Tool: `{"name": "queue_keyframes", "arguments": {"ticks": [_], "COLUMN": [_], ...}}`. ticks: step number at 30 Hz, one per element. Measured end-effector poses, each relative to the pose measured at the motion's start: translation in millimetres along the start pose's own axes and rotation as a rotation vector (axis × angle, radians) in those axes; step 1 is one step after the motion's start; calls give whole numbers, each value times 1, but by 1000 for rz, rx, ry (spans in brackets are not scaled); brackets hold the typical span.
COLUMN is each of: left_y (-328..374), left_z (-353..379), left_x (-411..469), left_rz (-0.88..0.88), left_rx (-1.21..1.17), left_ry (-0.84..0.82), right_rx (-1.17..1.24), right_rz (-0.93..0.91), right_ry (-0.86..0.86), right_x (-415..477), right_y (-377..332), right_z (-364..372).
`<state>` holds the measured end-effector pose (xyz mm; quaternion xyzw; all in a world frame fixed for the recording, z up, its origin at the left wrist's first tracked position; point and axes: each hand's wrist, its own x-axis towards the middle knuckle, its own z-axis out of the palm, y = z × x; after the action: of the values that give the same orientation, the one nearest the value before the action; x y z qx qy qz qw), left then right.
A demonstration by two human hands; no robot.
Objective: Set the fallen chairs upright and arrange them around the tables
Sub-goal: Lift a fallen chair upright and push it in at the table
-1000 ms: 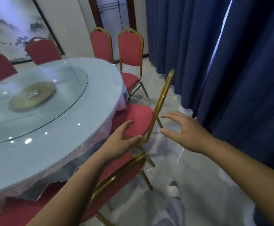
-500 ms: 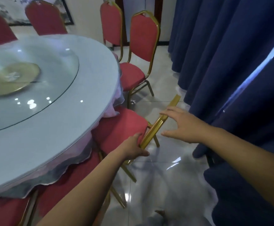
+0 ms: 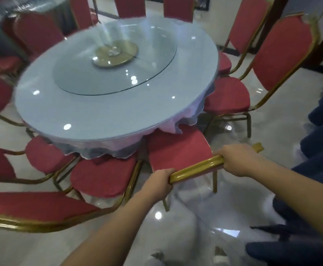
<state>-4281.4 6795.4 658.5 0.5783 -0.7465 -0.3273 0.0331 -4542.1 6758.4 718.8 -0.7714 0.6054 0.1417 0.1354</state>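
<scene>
1. Both hands now on the chair's (image 3: 176, 150) gold rail (image 3: 197, 168); a moment ago the left held the seat and the right hovered open.
2. Left hand (image 3: 159, 182): fingers curled round the rail's left end.
3. Right hand (image 3: 237, 160): fingers wrapped over the rail near its right end.
4. Chair stands upright, seat tucked under the counter's (image 3: 99, 120) edge, neighbour chairs (image 3: 101, 177) either side.

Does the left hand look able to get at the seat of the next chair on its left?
Likely yes, once it lets go: the left hand grips the gold rail, and that seat lies close beside it, unobstructed.
</scene>
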Motion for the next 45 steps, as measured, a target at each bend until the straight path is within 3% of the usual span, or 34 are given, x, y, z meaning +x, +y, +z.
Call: {"name": "queue_keyframes", "arguments": {"ticks": [5, 8, 10, 14, 20, 24, 30, 34, 39, 45], "left_y": [53, 53, 40, -19, -153, -264, -399, -437, -441, -416], "left_z": [16, -1, -27, -95, -181, -226, -264, -263, -254, -228], "left_x": [28, 16, -10, -93, -215, -262, -302, -310, -295, -276], "left_rz": [-89, -113, -116, -263, -451, -480, -414, -250, -54, -3], "left_rx": [-91, -159, -144, -146, -126, -69, 91, 46, 15, 3], "left_ry": [-19, -97, -81, 110, 321, 281, 91, 166, 242, 404], "right_rx": [-38, -70, 23, 204, 315, 339, 360, 343, 280, 222], "right_rz": [43, -116, -260, -484, -597, -619, -466, -295, -203, -76], "right_ry": [-80, -175, -125, -53, -85, -145, -173, -23, 84, 157], "right_x": [7, 4, -1, 0, 2, 7, 16, 15, 8, 5], "right_y": [51, 33, -5, -99, -243, -360, -527, -576, -583, -554], "right_z": [-23, -39, -48, -58, -38, -4, 29, 39, 44, 43]}}
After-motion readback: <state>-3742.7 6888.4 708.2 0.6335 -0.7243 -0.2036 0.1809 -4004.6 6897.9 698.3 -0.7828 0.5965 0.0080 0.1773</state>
